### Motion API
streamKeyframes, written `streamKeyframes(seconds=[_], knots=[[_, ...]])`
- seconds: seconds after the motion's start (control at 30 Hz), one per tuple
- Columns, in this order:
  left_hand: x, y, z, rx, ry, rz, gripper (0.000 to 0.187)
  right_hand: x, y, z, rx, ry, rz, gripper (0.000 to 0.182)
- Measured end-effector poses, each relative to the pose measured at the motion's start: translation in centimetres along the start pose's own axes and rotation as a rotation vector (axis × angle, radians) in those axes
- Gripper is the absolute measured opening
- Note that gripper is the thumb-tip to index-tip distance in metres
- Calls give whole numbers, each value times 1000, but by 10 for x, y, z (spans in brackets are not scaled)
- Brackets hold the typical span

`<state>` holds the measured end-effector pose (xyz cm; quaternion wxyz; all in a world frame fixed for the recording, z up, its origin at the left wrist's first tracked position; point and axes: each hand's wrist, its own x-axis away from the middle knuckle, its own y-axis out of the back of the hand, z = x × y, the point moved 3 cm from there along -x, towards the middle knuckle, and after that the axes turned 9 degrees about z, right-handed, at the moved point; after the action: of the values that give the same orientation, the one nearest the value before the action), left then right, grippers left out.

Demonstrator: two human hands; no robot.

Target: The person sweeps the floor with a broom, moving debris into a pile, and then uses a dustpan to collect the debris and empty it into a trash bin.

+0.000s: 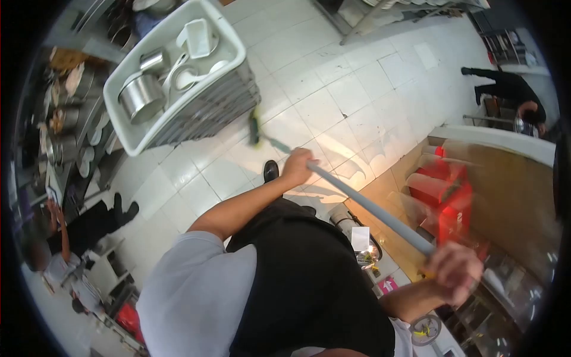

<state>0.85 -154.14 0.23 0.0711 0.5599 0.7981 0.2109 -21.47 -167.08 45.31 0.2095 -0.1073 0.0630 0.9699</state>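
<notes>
While the right hand [455, 271] blurs at the near end of the broom [372, 208], its grip cannot be told; the left hand [299, 166] has its grip closed round the pole. Pink label [388, 285]: white arrow. Mark on red object [455, 208]: illegible. Blurred green head [255, 128] over the tiled floor [351, 89], near the crate [205, 110] of metal pots [141, 97].

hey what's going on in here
The person wearing the camera has their left hand closed around a long grey pole, with their blurred right hand at its near end. The pole's blurred green head is beside a large pale bin holding metal pots.
</notes>
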Motion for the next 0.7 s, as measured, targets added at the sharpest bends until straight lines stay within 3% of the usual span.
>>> streamKeyframes(seconds=[0.07,0.17,0.33,0.43,0.53,0.6,0.67,0.7], knots=[[1,-11,43,-75,106,27,25,-22,-36,-28,34,-140,-117,51],[-51,-64,70,-163,-22,163,27,-38,-63,-30,102,-167,-95,51],[-169,-149,-18,-81,-152,405,31,-26,-3,-7,331,-65,-224,56],[-190,-145,-90,-159,-310,309,31,18,73,25,298,127,-331,56],[-196,-111,-116,-168,-351,219,31,36,129,28,103,211,-307,56],[-208,-80,-82,-186,-253,95,35,44,164,-19,58,227,-303,57],[-227,-43,-22,-270,-82,71,40,7,157,-80,94,-63,-307,50],[-236,-38,37,-284,28,13,39,-11,153,-111,112,-206,-296,47]])
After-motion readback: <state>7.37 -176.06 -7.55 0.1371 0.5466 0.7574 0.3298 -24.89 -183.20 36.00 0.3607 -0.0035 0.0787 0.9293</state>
